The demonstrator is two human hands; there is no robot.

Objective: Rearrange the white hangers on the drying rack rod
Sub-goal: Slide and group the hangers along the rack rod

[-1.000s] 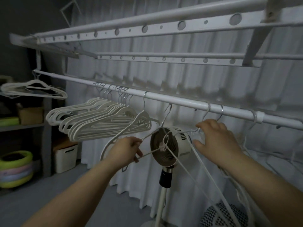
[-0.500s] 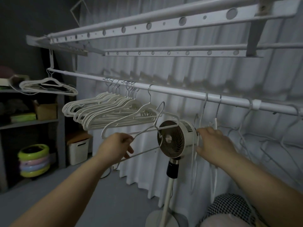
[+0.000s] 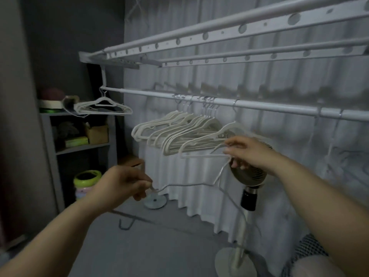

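A white rod [image 3: 259, 106] runs across the drying rack. A bunch of several white hangers [image 3: 179, 132] hangs from it, and one more hanger [image 3: 229, 126] hangs alone just to their right. My left hand [image 3: 125, 184] is closed on the hook end of a loose white hanger [image 3: 189, 184], held low and off the rod. That hanger's thin frame runs right and up to my right hand [image 3: 247, 152]. The right hand's fingers pinch there, at the lower corner of the lone hanger. A separate hanger [image 3: 103, 105] hangs at the rod's far left end. More metal hooks [image 3: 319, 113] sit on the rod at the right.
A standing fan [image 3: 249, 176] on a pole is right behind my right hand. White curtains [image 3: 199, 186] hang behind the rack, and upper rack bars [image 3: 219, 37] run overhead. A grey shelf [image 3: 79, 146] with boxes stands at the left. A round base [image 3: 154, 200] and a dark hook [image 3: 127, 222] lie on the floor.
The view has swung left. My left hand has dropped down and left with the hanger, which now hangs free of the rod. My right hand has moved left to the lone hanger's end.
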